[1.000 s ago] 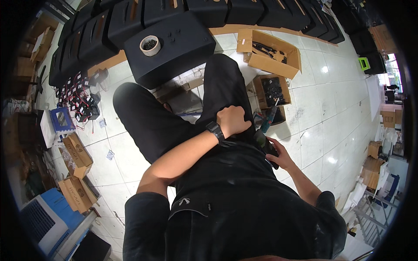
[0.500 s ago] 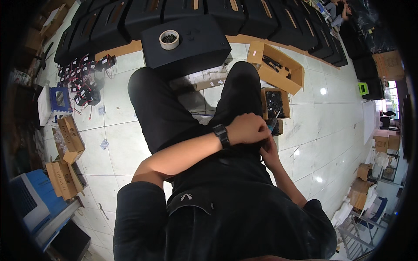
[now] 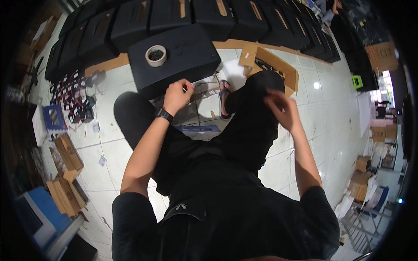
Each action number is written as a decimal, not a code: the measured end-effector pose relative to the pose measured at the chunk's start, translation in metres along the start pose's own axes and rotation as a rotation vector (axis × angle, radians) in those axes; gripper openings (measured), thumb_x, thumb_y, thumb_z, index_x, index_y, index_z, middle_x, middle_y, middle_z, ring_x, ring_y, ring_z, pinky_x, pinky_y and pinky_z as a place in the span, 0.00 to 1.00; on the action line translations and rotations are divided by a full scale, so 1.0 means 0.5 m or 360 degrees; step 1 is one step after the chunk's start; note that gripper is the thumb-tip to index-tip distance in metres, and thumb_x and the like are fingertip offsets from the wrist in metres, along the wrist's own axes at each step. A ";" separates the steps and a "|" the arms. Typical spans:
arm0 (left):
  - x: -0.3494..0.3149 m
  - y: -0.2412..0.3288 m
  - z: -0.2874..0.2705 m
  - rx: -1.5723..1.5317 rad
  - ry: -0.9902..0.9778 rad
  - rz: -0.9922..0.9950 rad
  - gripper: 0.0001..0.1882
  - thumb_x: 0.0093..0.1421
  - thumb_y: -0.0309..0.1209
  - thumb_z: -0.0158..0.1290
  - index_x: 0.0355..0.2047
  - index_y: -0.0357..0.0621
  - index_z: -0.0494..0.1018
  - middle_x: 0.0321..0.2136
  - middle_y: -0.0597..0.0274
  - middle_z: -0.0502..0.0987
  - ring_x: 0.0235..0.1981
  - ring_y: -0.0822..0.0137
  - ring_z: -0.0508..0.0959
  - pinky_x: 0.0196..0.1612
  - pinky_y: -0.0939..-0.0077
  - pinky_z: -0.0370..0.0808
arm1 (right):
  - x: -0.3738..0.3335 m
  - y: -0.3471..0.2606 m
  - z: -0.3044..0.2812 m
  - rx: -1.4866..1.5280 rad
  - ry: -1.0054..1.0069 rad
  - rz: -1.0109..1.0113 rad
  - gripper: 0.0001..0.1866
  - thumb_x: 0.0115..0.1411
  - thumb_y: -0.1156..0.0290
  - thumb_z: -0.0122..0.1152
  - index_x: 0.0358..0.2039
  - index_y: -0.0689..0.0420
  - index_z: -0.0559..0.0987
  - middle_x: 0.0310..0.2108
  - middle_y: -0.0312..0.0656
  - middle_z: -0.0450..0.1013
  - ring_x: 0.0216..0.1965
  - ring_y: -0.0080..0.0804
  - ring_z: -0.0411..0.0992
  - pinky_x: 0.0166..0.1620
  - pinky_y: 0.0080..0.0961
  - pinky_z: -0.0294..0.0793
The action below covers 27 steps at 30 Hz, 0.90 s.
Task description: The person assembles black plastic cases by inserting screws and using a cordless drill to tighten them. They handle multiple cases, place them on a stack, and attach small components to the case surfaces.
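My left hand (image 3: 176,96) is raised over my left thigh, close to the front edge of a black box-shaped cabinet (image 3: 191,50). Its fingers are curled together in a pinch; anything between them is too small to make out. On the cabinet stands a pale ring (image 3: 149,61), like a tape roll, with small dark screw-like pieces (image 3: 155,55) inside. Above my right knee is my right hand (image 3: 285,112), slightly blurred, fingers apart and seemingly holding nothing. Just beyond that knee, an open cardboard box (image 3: 289,71) holds black parts (image 3: 261,65), partly hidden by my leg.
A row of black cabinets (image 3: 170,15) with slots stands on cardboard at the back. Small black wired blocks (image 3: 72,98) lie on the tiled floor at left, near a blue stool (image 3: 54,117) and cardboard boxes (image 3: 65,195). A green stool (image 3: 357,81) stands far right.
My hands, together beside my right thigh before, are now apart. The left moved toward the black cabinet, and the right rose above my right knee. My right leg swung outward, uncovering a sandalled foot.
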State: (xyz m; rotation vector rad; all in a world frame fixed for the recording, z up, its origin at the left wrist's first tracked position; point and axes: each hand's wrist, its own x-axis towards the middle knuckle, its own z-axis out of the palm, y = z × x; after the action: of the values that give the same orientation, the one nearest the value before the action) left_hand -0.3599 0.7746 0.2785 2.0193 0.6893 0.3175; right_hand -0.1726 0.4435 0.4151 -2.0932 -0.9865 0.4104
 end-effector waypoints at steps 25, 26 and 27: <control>0.397 -0.034 0.195 0.0539 0.0146 0.0483 0.15 0.48 0.39 0.72 0.36 0.51 0.88 0.39 0.69 0.83 0.43 0.63 0.77 0.47 0.66 0.65 | 0.478 0.250 0.408 -0.0764 -0.0273 0.0199 0.66 0.49 0.55 0.82 0.78 0.25 0.42 0.59 0.59 0.68 0.46 0.54 0.81 0.43 0.42 0.86; 0.398 -0.035 0.194 0.0546 0.0143 0.0488 0.15 0.49 0.39 0.73 0.37 0.51 0.88 0.39 0.69 0.83 0.43 0.63 0.77 0.47 0.65 0.65 | 0.480 0.248 0.409 -0.0774 -0.0281 0.0209 0.67 0.49 0.54 0.82 0.78 0.25 0.41 0.56 0.58 0.69 0.44 0.54 0.82 0.41 0.42 0.86; 0.397 -0.037 0.193 0.0552 0.0139 0.0493 0.15 0.49 0.40 0.73 0.37 0.51 0.88 0.39 0.69 0.83 0.44 0.63 0.77 0.47 0.65 0.66 | 0.480 0.246 0.411 -0.0784 -0.0289 0.0221 0.67 0.50 0.54 0.82 0.78 0.24 0.40 0.54 0.58 0.70 0.42 0.54 0.83 0.39 0.43 0.86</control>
State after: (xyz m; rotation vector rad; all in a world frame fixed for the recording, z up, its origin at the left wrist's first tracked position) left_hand -0.1597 0.8304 0.2024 2.4622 0.5075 0.4971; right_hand -0.0695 0.6811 0.1963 -2.6148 -1.1376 0.4693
